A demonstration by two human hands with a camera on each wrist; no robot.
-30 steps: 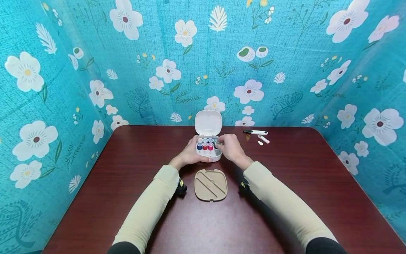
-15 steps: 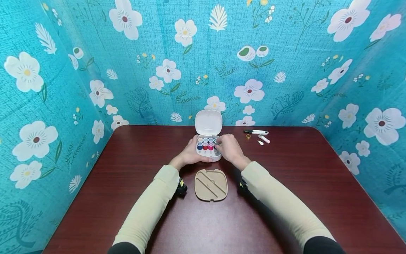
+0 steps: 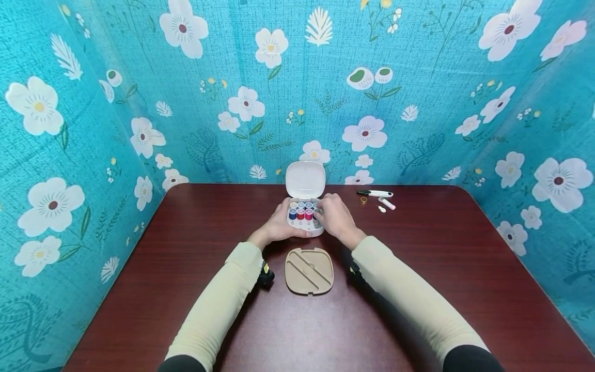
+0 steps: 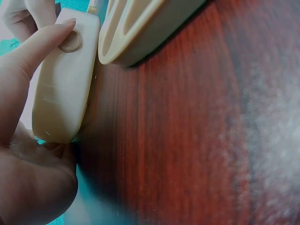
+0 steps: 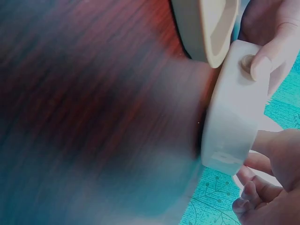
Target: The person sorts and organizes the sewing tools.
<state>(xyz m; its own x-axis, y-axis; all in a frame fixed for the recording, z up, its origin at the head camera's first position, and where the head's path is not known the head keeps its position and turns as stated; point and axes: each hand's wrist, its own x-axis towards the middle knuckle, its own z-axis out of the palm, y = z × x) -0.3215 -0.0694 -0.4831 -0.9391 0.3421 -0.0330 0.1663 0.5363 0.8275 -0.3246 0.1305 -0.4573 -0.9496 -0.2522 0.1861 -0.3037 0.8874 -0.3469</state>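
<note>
A white sewing box (image 3: 316,232) stands on the table with its lid (image 3: 305,180) raised. Spools of thread fill two rows inside, among them a blue spool (image 3: 293,214), a red spool (image 3: 300,214) and a pink spool (image 3: 309,214). My left hand (image 3: 277,223) grips the box from the left, the thumb (image 4: 42,44) by the round button (image 4: 70,42) on its front. At the right end of the front row, my right hand (image 3: 338,217) pinches a dark spool (image 3: 316,214), partly hidden by the fingers. The right wrist view hides those fingertips behind the box wall.
A beige tray (image 3: 309,271) with diagonal ridges lies in front of the box. Back right lie a white-and-black tool (image 3: 374,194), a gold ring-shaped piece (image 3: 363,200), a small white tube (image 3: 386,203) and a tiny white piece (image 3: 381,209). A floral curtain (image 3: 297,103) hangs behind.
The right hand has shifted slightly left, and the dark spool at its fingers now sits in line with the front row. The left hand and box have stayed put.
</note>
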